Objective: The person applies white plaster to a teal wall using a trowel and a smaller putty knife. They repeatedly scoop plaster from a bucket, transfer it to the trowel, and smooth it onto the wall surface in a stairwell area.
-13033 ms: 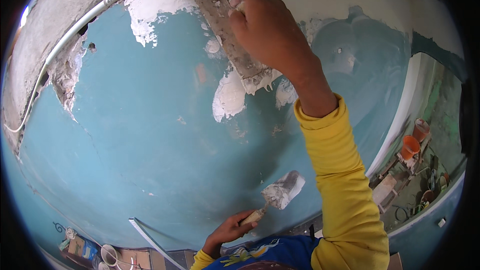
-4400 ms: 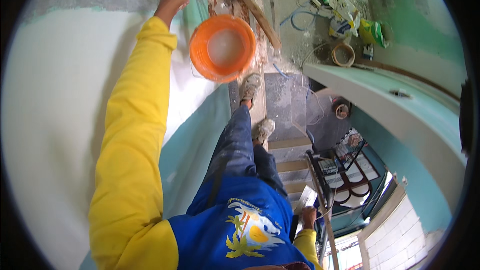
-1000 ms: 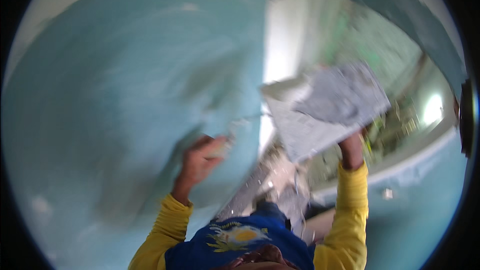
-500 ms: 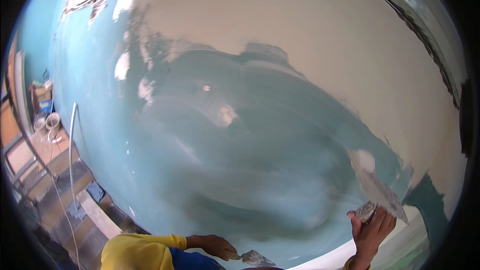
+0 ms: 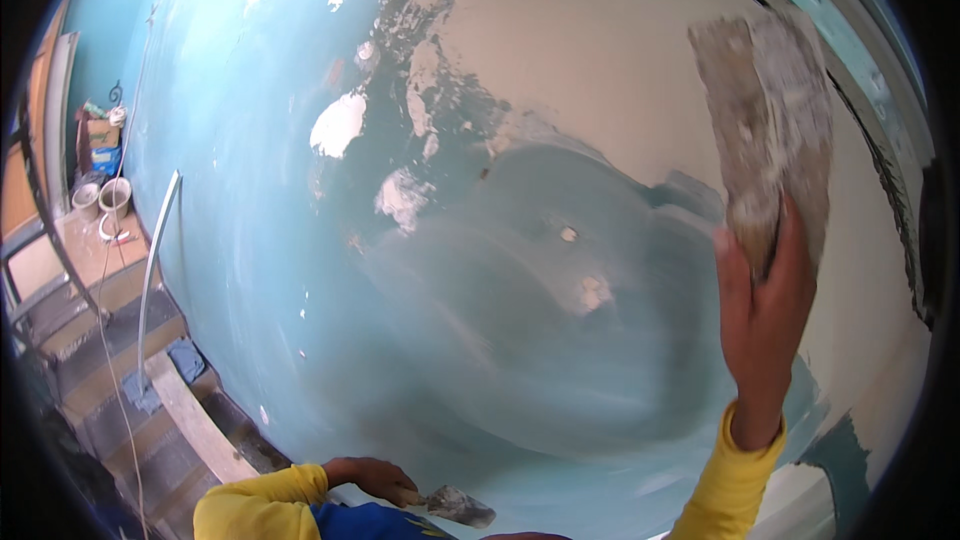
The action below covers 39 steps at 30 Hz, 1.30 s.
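Observation:
My right hand (image 5: pixel 762 325) is raised at the right, closed on the handle of a wide, plaster-smeared steel trowel (image 5: pixel 800 120) whose blade lies over the cream upper part of the wall. Down at the bottom edge, my left hand (image 5: pixel 375 480) grips a small trowel (image 5: pixel 460 506) with a grimy, pointed blade. The curved-looking wall (image 5: pixel 500 320) before me is turquoise below and cream above, with ragged white filler patches (image 5: pixel 338 125) and a few small pale spots around the middle.
Steps (image 5: pixel 115 330) descend along the left, with a metal railing (image 5: pixel 50 240), a loose plank (image 5: pixel 195 415), a blue rag (image 5: pixel 185 360), a cable and a leaning white strip (image 5: pixel 160 240). White buckets (image 5: pixel 115 195) and boxes stand by a doorway. A dark-edged gap runs along the upper right.
Over the last half second my right hand and its trowel have risen up the wall, while my left hand stays low. Earlier I looked down at an orange bucket; now I face the wall.

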{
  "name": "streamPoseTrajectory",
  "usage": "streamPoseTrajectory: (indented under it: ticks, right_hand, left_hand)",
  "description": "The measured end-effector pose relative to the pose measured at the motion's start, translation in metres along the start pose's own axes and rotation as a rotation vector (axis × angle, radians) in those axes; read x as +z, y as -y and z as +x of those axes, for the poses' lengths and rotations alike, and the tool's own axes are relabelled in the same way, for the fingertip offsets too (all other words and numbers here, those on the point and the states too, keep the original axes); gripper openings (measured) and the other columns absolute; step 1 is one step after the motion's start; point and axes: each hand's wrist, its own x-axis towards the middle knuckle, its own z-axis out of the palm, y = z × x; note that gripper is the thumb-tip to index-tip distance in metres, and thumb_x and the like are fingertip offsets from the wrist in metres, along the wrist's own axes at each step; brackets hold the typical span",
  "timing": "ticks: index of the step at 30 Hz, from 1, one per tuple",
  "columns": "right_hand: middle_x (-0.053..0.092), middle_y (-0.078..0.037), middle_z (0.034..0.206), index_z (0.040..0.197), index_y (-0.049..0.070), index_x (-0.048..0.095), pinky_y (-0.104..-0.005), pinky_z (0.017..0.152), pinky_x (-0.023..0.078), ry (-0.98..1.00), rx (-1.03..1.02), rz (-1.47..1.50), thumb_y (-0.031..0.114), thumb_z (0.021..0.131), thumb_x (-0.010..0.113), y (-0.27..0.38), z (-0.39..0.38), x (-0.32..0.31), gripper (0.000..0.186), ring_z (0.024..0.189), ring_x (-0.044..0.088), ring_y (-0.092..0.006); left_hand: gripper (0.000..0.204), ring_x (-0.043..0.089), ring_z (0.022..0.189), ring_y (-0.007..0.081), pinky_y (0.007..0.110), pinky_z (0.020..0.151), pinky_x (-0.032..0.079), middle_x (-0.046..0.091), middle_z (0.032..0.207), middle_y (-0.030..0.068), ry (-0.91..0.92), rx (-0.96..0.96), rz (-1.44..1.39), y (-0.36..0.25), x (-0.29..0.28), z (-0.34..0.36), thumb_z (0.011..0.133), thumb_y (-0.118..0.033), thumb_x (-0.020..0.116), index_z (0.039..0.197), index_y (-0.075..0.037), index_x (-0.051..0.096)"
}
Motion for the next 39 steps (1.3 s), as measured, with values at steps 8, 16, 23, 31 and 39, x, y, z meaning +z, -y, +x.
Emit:
streamPoseTrajectory:
  ticks: [8, 16, 23, 31, 39]
  right_hand:
    - [0.065, -0.015, 0.078, 0.103, -0.004, 0.062, -0.0361, 0.064, 0.052, -0.109, 0.414, 0.577, 0.051, 0.097, 0.066, 0.122, 0.168, 0.126, 0.056, 0.069, 0.065, -0.0230]
    - [0.057, -0.003, 0.077, 0.097, 0.003, 0.060, -0.0265, 0.052, 0.047, -0.140, 0.618, 0.818, 0.050, 0.096, 0.067, 0.176, 0.238, 0.203, 0.048, 0.058, 0.056, -0.0097]
    - [0.057, -0.003, 0.073, 0.093, 0.004, 0.058, -0.0274, 0.050, 0.043, -0.200, 0.423, 0.352, 0.051, 0.100, 0.061, 0.130, 0.223, 0.202, 0.048, 0.055, 0.054, -0.0115]
    - [0.060, -0.005, 0.086, 0.105, 0.006, 0.061, -0.0281, 0.050, 0.043, -0.518, 0.854, 0.827, 0.042, 0.103, 0.057, 0.112, 0.160, 0.145, 0.037, 0.060, 0.055, -0.0134]
    - [0.060, -0.007, 0.084, 0.106, 0.000, 0.063, -0.0301, 0.052, 0.051, -0.294, 0.609, 0.826, 0.047, 0.099, 0.064, 0.172, 0.237, 0.198, 0.047, 0.057, 0.058, -0.0128]
  left_hand:
    - [0.051, 0.066, 0.117, 0.0349, 0.040, 0.105, 0.048, 0.069, 0.132, 0.0168, -0.017, -0.117, -0.087, 0.062, -0.090, -0.147, 0.098, -0.041, 0.063, 0.140, -0.011, 0.064]
    - [0.056, 0.063, 0.120, 0.0344, 0.039, 0.107, 0.045, 0.068, 0.135, 0.0156, -0.032, -0.167, -0.070, 0.112, -0.151, -0.240, 0.096, -0.045, 0.069, 0.143, -0.014, 0.062]
    - [0.052, 0.068, 0.099, 0.0216, 0.033, 0.091, 0.054, 0.073, 0.123, 0.0098, -0.034, -0.305, -0.239, 0.109, -0.168, -0.263, 0.097, -0.040, 0.072, 0.142, -0.015, 0.064]
    - [0.053, 0.057, 0.079, 0.0134, 0.027, 0.075, 0.051, 0.072, 0.113, 0.0044, -0.082, -0.362, -0.427, 0.108, -0.178, -0.299, 0.095, -0.044, 0.073, 0.140, -0.015, 0.066]
    - [0.063, 0.060, 0.087, 0.0164, 0.028, 0.080, 0.052, 0.071, 0.117, 0.0083, 0.094, -0.291, -0.338, 0.140, -0.195, -0.264, 0.094, -0.051, 0.073, 0.142, -0.012, 0.064]
